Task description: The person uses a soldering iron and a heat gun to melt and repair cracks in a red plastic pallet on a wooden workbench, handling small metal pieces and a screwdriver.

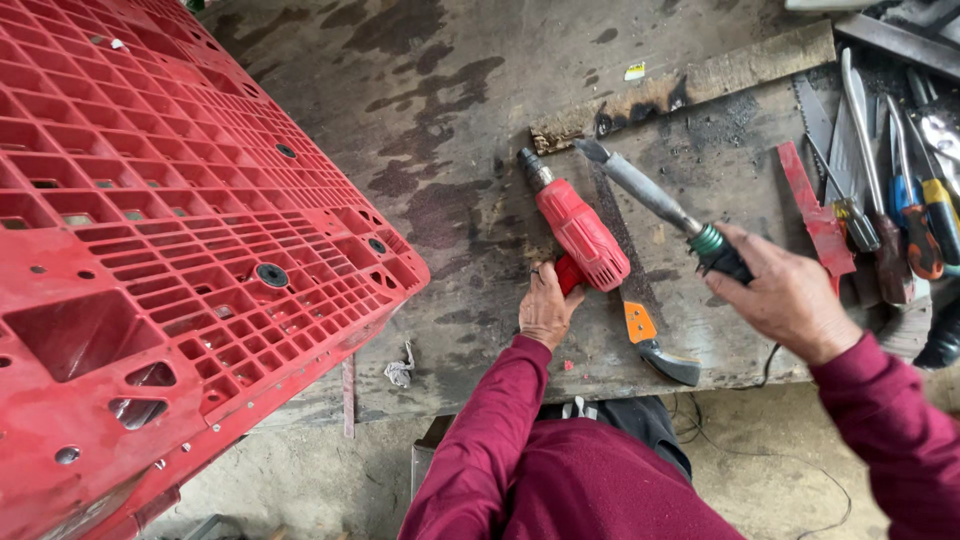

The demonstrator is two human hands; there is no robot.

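Below, the left hand point(548, 308) is closed round the handle of a red heat gun point(580, 232) lying on the worktop point(470, 250). Meanwhile the right hand point(785, 295) grips a soldering iron point(650, 192) raised just above it, beside a saw point(640, 300).

The person wore a dark maroon long-sleeved top, its fabric creased at both elbows and its plain cuffs ending at the wrists. The left hand point(547, 310) and right hand point(785, 295) were bare, ungloved, with no rings or watch visible. Dark trousers showed below the top's hem
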